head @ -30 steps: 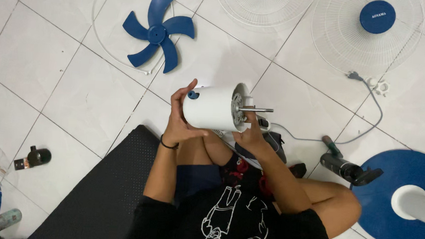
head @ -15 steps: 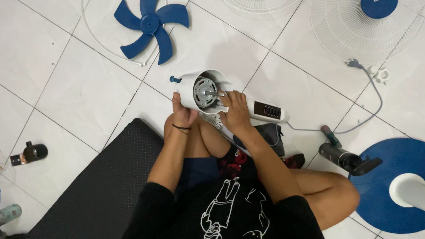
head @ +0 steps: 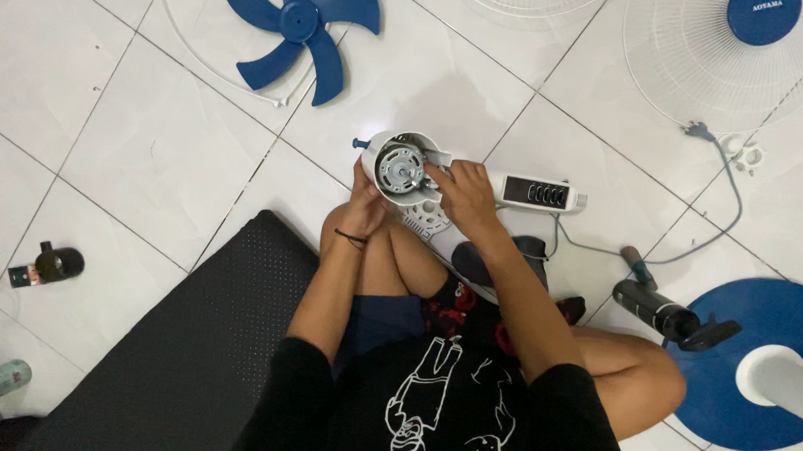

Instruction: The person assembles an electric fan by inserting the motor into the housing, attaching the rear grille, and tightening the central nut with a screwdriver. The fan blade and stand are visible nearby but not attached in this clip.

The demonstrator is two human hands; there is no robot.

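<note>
Head view, looking straight down at a person seated on a white tile floor (head: 142, 170). Centre of frame: white fan motor housing (head: 396, 164), open face turned up, metal motor and shaft showing. Left hand (head: 365, 204) grasps the housing from below, at its lower left side. Right hand (head: 465, 190) rests on the housing's right edge, fingers curled at the rim by the shaft; cannot tell whether it grips. White control panel (head: 536, 192) with dark buttons sticks out to the right. Upper left: blue fan blade (head: 298, 22). Upper right: wire fan guard (head: 714, 68). Right edge: blue round base (head: 768, 374), black power screwdriver (head: 659, 314) just beside it. Lower left: black mat (head: 195, 352).
</note>
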